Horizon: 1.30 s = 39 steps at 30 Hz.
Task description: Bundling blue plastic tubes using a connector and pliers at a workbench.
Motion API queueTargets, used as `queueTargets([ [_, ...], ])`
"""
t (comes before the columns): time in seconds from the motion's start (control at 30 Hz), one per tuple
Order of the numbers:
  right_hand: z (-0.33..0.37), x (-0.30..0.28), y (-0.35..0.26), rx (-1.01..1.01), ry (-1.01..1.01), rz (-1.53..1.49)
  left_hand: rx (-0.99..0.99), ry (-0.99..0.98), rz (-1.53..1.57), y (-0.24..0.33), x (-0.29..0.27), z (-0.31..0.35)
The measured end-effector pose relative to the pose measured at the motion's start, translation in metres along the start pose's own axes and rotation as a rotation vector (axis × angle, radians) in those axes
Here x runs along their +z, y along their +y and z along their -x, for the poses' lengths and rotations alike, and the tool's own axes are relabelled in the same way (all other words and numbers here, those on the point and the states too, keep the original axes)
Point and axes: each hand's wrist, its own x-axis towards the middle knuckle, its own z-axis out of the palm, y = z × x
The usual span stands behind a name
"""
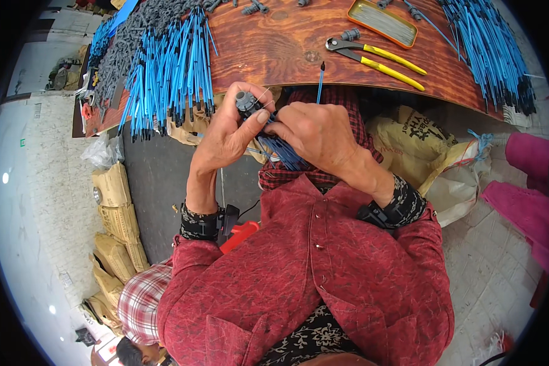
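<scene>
My left hand (pixel 226 134) is closed round a dark grey ribbed plastic fitting (pixel 245 101), held upright with its round hollow end up. A thin pale wire (pixel 263 94) shows beside the fitting's top, near my fingertips. Close against it on the right, my right hand (pixel 324 135) is closed, its thumb and fingers pinched together; what they grip is hidden. Below both hands, a bunch of thin blue rods (pixel 280 154) lies over the dark red checked cloth on my lap. One blue rod with a black tip (pixel 321 82) stands by the table edge.
On the wooden table (pixel 268 46) lie pliers with yellow handles (pixel 393 64) and an orange-rimmed tray of thin wires (pixel 381 24). Blue rods (pixel 171 67) and grey fittings (pixel 113 73) are heaped left, more blue rods (pixel 485 52) right. Sacks (pixel 409 137) stand below.
</scene>
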Motion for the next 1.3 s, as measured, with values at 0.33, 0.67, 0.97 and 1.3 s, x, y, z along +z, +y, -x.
queueTargets([
  [0.33, -0.025, -0.025, -0.003, 0.102, 0.158, -0.361, -0.042, 0.027, -0.048, -0.001, -0.002, 0.002],
  [0.67, -0.021, -0.02, 0.002, -0.009, 0.249, -0.417, 0.012, 0.02, -0.048, -0.001, 0.002, -0.002],
  [0.97, -0.004, -0.049, 0.067, 0.11, 0.394, 0.217, 0.041, 0.017, 0.002, -0.01, -0.004, 0.001],
  [1.3, 0.015, -0.1, 0.154, 0.016, -0.077, 0.616, 0.055, -0.061, -0.012, 0.002, -0.002, 0.006],
])
